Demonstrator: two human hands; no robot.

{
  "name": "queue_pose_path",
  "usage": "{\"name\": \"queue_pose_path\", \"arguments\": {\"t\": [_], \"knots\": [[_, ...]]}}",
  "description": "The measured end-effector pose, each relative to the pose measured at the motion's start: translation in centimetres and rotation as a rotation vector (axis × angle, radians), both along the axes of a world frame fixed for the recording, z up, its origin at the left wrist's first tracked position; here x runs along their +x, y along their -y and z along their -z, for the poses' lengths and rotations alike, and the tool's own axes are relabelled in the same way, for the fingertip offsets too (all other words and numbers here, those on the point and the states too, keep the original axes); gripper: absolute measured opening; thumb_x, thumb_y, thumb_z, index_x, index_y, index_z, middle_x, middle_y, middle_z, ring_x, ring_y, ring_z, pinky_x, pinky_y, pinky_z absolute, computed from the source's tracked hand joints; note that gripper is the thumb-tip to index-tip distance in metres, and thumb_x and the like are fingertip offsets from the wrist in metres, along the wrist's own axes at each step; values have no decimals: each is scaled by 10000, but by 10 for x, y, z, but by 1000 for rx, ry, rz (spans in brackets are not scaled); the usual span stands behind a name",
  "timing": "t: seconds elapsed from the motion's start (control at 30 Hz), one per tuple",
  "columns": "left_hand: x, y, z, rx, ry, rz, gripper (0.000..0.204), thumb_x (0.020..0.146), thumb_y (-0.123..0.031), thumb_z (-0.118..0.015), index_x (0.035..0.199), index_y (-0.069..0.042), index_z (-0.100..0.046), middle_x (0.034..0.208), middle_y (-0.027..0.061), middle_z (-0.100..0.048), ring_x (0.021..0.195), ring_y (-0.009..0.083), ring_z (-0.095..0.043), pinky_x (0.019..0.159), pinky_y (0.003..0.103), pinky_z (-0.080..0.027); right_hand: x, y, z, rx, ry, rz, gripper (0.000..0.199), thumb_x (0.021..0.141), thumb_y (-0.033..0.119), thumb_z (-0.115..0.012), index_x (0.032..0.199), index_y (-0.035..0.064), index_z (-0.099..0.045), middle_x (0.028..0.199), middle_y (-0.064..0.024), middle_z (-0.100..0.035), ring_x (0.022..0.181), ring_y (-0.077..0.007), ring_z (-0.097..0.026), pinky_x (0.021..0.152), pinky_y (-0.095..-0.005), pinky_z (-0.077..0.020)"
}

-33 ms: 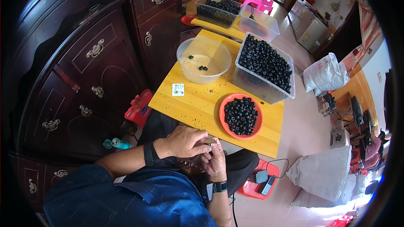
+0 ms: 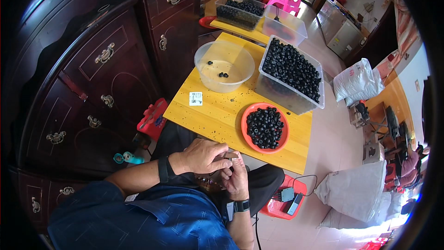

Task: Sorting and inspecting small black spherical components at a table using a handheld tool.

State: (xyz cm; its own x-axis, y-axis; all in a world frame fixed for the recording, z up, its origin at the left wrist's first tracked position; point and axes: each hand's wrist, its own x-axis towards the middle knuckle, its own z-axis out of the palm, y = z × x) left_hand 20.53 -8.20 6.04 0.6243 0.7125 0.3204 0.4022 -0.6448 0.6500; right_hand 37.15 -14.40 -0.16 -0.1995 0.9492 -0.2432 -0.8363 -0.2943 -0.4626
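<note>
The left hand [image 2: 202, 154] leans in palm-down, fingers bent rightward; its grip I cannot tell. A small brownish piece [image 2: 231, 155] sits between the hands, by the yellow table [image 2: 293, 155]'s near edge. The right hand [image 2: 237, 179], upright, closes on it. A white label [image 2: 195, 99] bears tiny, unreadable print; a white sack [image 2: 354, 81], reddish marks.

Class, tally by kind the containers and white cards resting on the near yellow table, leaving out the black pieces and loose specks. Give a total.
Round clear tub: 1
Rectangular clear bin: 1
Orange-red plate: 1
White card: 1
Total: 4
</note>
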Motion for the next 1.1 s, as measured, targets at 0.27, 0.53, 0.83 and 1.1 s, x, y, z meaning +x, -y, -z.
{"name": "queue_pose_path", "arguments": {"t": [0.27, 0.53, 0.83, 1.1], "knots": [[-2, -2, 2, 38, -7, -19, 368, 880, -428, -660, 858, -77, -552, 730, 97, -616, 678, 326, -634, 574, 423, -467, -1, 1, -7, 22, 48, -35, 155, 1001, 216, -565, 1076, 80, -558, 835, 6, -581, 530, -22, -402, 452, -159, -337], [-4, -1, 4, 58, -24, -37, 422, 883, -488, -642, 863, -76, -555, 735, 95, -621, 679, 324, -638, 573, 419, -474, 0, 0, -4, 40, 7, -59, 143, 988, 200, -584, 1059, 84, -540, 829, 8, -574, 534, -27, -400, 460, -163, -334], [-5, 0, 5, 91, -16, -46, 436, 885, -506, -633, 838, -83, -540, 717, 93, -600, 660, 320, -635, 562, 413, -474, 1, 0, -7, 50, 23, -75, 125, 990, 188, -579, 1050, 95, -521, 839, 12, -563, 536, -27, -398, 470, -163, -343], [-6, -2, 11, 168, -43, -40, 432, 899, -498, -617, 799, -87, -533, 691, 79, -596, 635, 307, -632, 541, 409, -477, -2, 0, -6, 49, 27, -66, 99, 992, 169, -571, 1021, 91, -517, 813, 14, -550, 531, -23, -396, 463, -160, -342]]}}
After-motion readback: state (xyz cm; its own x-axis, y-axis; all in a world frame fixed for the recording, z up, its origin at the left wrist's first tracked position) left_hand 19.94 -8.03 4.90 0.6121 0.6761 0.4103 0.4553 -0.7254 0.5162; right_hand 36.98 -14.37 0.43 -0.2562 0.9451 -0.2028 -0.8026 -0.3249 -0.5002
